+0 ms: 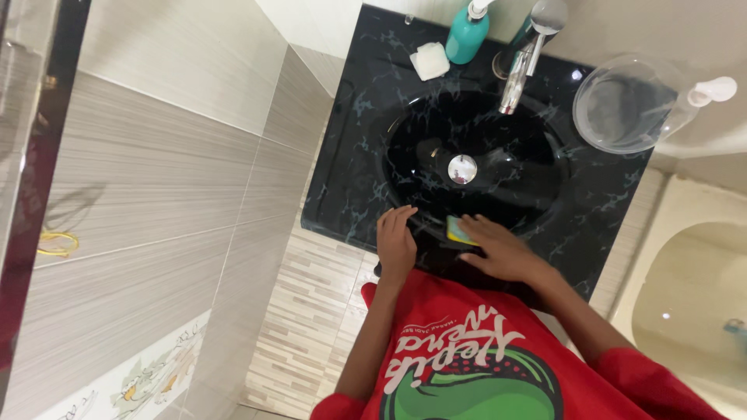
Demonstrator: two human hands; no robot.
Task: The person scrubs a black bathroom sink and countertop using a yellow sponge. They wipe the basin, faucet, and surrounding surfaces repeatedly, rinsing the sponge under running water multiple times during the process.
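Low in the frame, your red shirt fills the bottom edge, and just above it both hands rest on the near rim of the black marbled sink (pixel 366 140). Your left hand (pixel 395 243) lies flat on the rim at centre frame, fingers together and holding nothing. Your right hand (pixel 502 250) sits just beside it to the right, fingers spread and pressing down on a yellow-green sponge (pixel 459 230) that peeks out under the fingertips at the basin's near edge. To work this well, keep the left palm planted for balance, keep the sponge flat under the fingers, and follow the curve of the rim so it does not slip into the bowl. Further up, the chrome drain (pixel 462 169) marks the basin's middle, the tap (pixel 523 58) rises behind it, and a teal soap bottle (pixel 467 35) and white soap bar (pixel 429 61) stand at the top on the worktop. A clear bowl (pixel 630 105) sits upper right.
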